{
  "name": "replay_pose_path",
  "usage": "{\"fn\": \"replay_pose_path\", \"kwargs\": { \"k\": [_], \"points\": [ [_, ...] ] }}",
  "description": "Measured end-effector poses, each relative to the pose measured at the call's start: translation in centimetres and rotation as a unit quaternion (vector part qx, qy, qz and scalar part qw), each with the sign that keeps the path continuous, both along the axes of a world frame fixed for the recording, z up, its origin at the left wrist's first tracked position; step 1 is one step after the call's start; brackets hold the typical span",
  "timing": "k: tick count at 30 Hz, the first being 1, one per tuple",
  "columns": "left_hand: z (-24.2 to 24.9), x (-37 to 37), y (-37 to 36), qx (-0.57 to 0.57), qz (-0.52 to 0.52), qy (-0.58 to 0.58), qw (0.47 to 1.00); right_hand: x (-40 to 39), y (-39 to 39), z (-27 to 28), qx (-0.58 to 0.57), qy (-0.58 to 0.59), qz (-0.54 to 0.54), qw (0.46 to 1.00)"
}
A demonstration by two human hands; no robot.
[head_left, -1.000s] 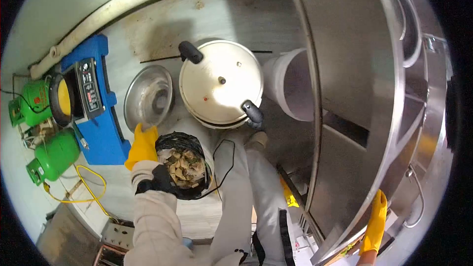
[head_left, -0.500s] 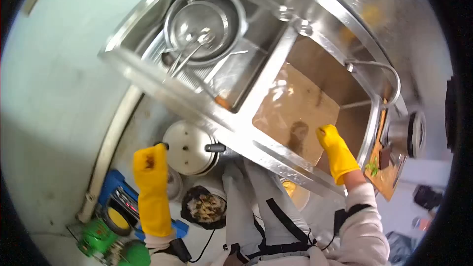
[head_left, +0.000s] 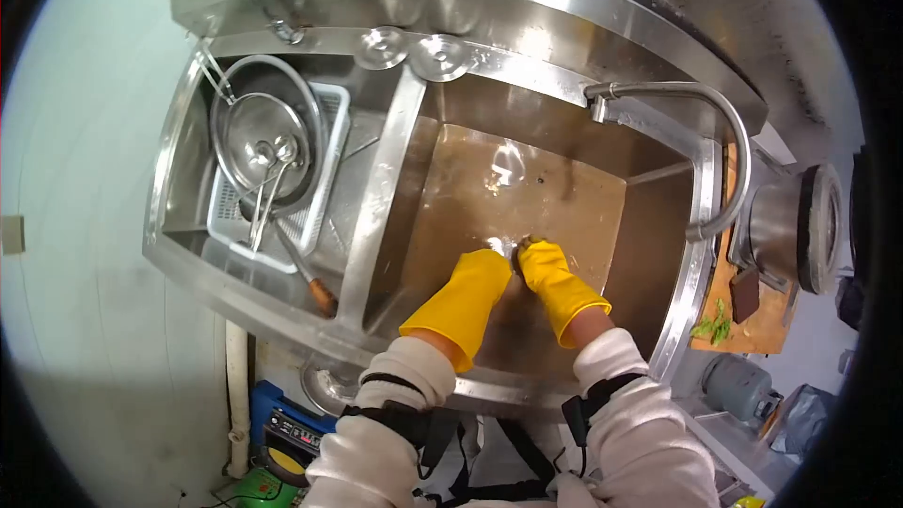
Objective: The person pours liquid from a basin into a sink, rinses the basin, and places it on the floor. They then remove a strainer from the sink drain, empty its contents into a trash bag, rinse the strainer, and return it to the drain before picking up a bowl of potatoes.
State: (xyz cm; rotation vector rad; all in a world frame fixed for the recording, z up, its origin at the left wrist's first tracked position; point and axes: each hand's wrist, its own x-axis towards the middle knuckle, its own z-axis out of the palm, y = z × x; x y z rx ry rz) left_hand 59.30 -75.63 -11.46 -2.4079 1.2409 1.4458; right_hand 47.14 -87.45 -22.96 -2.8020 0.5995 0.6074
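Observation:
Both hands wear yellow rubber gloves and are close together over the brown water in the right sink basin (head_left: 451,160). My left hand (head_left: 477,284) is closed, back upward, its fingertips hidden at the water. Just beside it, my right hand (head_left: 550,275) is also closed, fingers curled under. A small dark patch shows between the gloves; what either hand holds I cannot make out. The murky water (head_left: 513,179) hides the bottom of the basin.
The left basin holds a white basket (head_left: 339,113) with a metal bowl (head_left: 226,132), a strainer and ladles. A wood-handled tool (head_left: 322,296) leans there. A curved faucet (head_left: 724,103) arches over the right corner. Beyond are a cutting board (head_left: 767,320) and a metal pot (head_left: 781,221).
My left hand has come from outside the sink, at the left, into the right basin. My right hand has moved in beside it. The view has turned and shifted toward the sink.

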Motion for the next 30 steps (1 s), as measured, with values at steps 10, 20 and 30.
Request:
{"fn": "replay_pose_path", "kwargs": {
  "k": [10, 20, 30],
  "points": [
    [-13.3, -0.6, -4.1, -0.068, -0.061, -0.038, 0.995, -0.4, -0.6, -7.6, -0.009, -0.023, 0.092, 0.995],
    [-19.1, -1.5, -3.8, -0.194, -0.279, -0.123, 0.933, 0.8, -0.7, -5.7, 0.064, 0.038, 0.014, 0.997],
    [-18.8, -1.7, -3.7, -0.181, -0.284, -0.127, 0.933, 0.6, -1.4, -4.9, 0.055, 0.041, 0.038, 0.997]
  ]
}}
